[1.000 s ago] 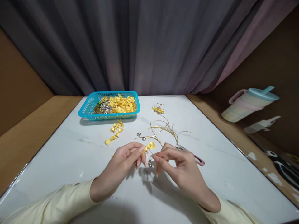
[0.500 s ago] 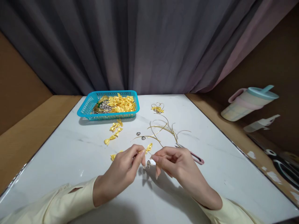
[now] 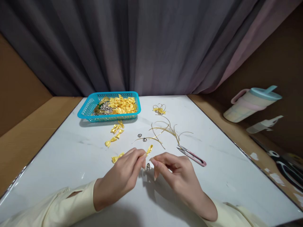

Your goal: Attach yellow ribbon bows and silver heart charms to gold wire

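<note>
L hand (image 3: 121, 170) grips yellow bow (image 3: 149, 149), R hand (image 3: 178, 176) pinches thin cord (image 3: 149, 155) by it, w/ silver bead (image 3: 148, 166) b/w hands & snips (image 3: 192, 155) nearby.

This looks like a small craft corner, with curtain (image 3: 151, 47), tabletop (image 3: 75, 157), snips (image 3: 200, 161), golden strands (image 3: 177, 136) and basketed (image 3: 109, 117) yellow bows (image 3: 124, 105).

Rectangular turquoise plastic basket (image 3: 113, 118), lattice-patterned. To its front right, a small yellow satin bow (image 3: 149, 150), thin gold-coloured wires (image 3: 176, 137) and pink-handled metal snips (image 3: 200, 162); beneath it, a grey-veined white tabletop (image 3: 71, 164).
</note>
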### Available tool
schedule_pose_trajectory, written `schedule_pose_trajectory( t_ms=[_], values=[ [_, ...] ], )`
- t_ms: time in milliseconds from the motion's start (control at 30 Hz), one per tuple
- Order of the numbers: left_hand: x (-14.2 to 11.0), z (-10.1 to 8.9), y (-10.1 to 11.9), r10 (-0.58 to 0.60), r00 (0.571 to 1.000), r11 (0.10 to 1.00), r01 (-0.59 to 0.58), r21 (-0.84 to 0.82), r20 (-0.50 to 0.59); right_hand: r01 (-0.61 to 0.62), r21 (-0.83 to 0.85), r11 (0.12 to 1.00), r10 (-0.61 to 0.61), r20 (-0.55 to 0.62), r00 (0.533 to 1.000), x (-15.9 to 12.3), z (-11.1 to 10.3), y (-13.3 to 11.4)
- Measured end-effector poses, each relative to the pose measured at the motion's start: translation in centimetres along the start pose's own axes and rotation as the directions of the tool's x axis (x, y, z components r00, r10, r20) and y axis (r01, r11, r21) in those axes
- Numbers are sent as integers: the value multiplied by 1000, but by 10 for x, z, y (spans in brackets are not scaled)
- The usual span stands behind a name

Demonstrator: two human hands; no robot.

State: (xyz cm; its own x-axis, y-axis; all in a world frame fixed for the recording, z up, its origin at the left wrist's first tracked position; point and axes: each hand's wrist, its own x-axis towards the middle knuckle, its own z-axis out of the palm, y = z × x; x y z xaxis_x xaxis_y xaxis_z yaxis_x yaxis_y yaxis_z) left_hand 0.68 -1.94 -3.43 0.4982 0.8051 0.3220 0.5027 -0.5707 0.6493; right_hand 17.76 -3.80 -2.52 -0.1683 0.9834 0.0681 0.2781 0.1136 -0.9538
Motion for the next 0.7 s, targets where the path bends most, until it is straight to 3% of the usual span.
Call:
schedule_pose_trajectory(
  t_ms=[233,533,700],
  values=[
    [-5,3,2,147,989,986,-147,78,1,69,-16,998,-69,-1,998,-1,1,-1],
    [-1,-6,11,-23,999,998,21,-55,-28,51,55,997,-52,22,998,2,-6,0],
    [-2,-3,8,116,993,990,-116,-75,-2,42,130,991,-37,-45,998,2,0,4]
  ],
)
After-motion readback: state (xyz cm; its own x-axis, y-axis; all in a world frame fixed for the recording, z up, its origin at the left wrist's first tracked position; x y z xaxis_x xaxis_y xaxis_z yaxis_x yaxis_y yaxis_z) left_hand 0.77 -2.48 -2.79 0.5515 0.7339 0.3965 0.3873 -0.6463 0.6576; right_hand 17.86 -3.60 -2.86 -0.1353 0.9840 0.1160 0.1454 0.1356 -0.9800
